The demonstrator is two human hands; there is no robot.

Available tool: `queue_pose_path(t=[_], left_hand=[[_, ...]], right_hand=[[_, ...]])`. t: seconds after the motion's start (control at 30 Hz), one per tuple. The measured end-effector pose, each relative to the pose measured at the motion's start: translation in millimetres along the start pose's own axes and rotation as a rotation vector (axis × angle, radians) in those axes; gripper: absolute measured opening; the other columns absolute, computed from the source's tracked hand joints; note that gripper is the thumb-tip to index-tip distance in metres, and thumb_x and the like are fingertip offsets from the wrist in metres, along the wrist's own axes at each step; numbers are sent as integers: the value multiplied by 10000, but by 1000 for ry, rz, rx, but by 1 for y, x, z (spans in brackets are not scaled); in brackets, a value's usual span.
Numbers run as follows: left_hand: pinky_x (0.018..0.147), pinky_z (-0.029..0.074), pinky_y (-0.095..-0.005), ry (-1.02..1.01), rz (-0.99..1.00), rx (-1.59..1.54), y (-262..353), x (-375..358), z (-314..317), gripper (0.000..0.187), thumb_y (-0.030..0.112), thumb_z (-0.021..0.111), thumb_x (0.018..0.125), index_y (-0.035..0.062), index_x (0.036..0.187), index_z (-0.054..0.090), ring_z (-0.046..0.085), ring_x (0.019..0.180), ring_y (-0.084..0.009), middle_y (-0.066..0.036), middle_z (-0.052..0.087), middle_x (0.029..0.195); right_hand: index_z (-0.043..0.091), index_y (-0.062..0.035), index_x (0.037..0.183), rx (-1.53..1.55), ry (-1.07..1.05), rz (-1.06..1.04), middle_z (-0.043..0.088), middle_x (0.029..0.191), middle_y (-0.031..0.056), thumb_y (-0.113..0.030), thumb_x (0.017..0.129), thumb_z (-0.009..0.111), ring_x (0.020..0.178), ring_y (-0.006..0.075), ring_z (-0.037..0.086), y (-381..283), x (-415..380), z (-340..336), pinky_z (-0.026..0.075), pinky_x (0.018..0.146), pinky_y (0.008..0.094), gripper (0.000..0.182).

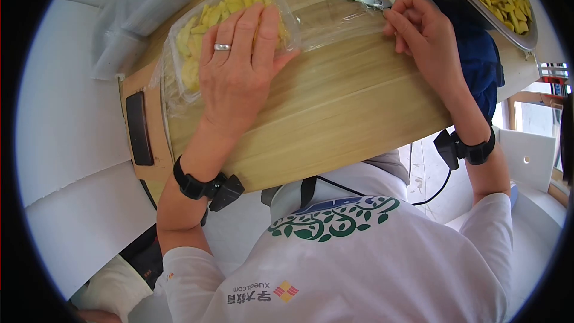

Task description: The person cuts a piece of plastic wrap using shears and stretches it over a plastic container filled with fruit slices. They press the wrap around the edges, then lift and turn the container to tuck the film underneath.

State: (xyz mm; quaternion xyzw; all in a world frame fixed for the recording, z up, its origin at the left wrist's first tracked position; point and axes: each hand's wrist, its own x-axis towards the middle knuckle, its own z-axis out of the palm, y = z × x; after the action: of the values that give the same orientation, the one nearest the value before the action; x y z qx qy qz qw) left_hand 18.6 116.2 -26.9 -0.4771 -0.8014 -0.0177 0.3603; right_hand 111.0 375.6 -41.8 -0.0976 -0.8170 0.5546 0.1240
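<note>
A clear plastic box [186,34] filled with yellow fruit slices [207,18] lies at the upper left of the wooden table. Across the slices rests my left hand [240,66], a ring on one finger, its fingers stretched out. Clear plastic film [326,24] spreads from the box toward the right. My right hand [418,30] has its fingers curled at the handle end of silver scissors [366,0], whose blades point left over the film. Part of the scissors' handle is hidden by the fingers.
Stacked clear containers [140,9] stand at the upper left. A metal tray [529,39] of yellow slices is at the upper right, with dark blue cloth [481,63] below it. A black phone [139,128] lies on the left side. Another person's sleeve [116,287] shows at the lower left.
</note>
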Motion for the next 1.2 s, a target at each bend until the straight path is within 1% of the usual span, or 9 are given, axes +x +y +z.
queue_pose_path(t=[0.23,0.33,0.5,0.6,0.73,0.9,1.03,1.1,1.2], left_hand=[[844,457,-364,17,-16,-26,-4,-3,1,617,301,790,673,46,1193,578,579,1009,-231,-63,594,1143],[852,458,-382,20,-19,-37,-6,-5,3,617,296,776,668,44,1195,579,567,1022,-244,-74,580,1150],[861,453,-383,10,-22,-40,-2,-2,0,621,278,780,666,39,1200,576,557,1036,-248,-77,574,1160],[859,452,-384,7,-23,-48,0,0,-1,618,258,786,665,32,1201,576,554,1040,-253,-84,573,1161],[860,445,-375,-15,-32,-43,0,1,-3,617,253,798,673,34,1203,572,562,1030,-247,-85,581,1161],[869,437,-369,-35,-28,-38,2,3,-8,627,265,806,683,36,1212,562,569,1025,-239,-79,589,1162],[869,436,-372,-47,-29,-26,2,5,-10,638,267,803,677,33,1217,557,568,1033,-242,-80,585,1168],[870,436,-371,-48,-31,-26,2,5,-10,642,267,802,675,32,1219,556,569,1034,-243,-80,583,1172],[866,439,-374,-42,-27,-35,0,3,-8,648,267,801,670,34,1222,554,569,1035,-246,-81,578,1178]], right_hand=[[549,-16,916,-206,2,-71,600,659,39,-67,891,623,555,74,534,-4,-7,-1,435,548,226,93],[548,-14,922,-302,-3,-151,601,668,62,-57,866,630,571,132,554,-4,-7,-3,445,556,254,109],[592,-21,994,-522,-50,-194,636,770,123,-68,816,600,675,287,618,-10,-12,-4,489,634,373,184],[601,-26,1045,-635,-10,-319,640,847,134,-77,812,569,724,319,627,-9,-13,-4,494,681,423,241],[594,-35,1073,-712,-49,-320,624,889,125,-77,815,546,787,315,620,-18,-5,-11,499,694,430,266],[629,-48,978,-869,23,-467,563,938,90,-135,803,609,899,273,599,-12,0,-16,514,700,426,196],[628,-52,903,-887,81,-425,548,963,107,-173,787,644,858,277,626,-13,8,-8,524,674,423,168],[616,-45,865,-1069,45,-292,570,929,135,-155,778,641,795,298,647,-20,14,-5,530,641,420,142],[611,-27,842,-1152,10,-294,589,895,151,-122,775,623,736,317,659,-24,25,4,530,608,424,117]])
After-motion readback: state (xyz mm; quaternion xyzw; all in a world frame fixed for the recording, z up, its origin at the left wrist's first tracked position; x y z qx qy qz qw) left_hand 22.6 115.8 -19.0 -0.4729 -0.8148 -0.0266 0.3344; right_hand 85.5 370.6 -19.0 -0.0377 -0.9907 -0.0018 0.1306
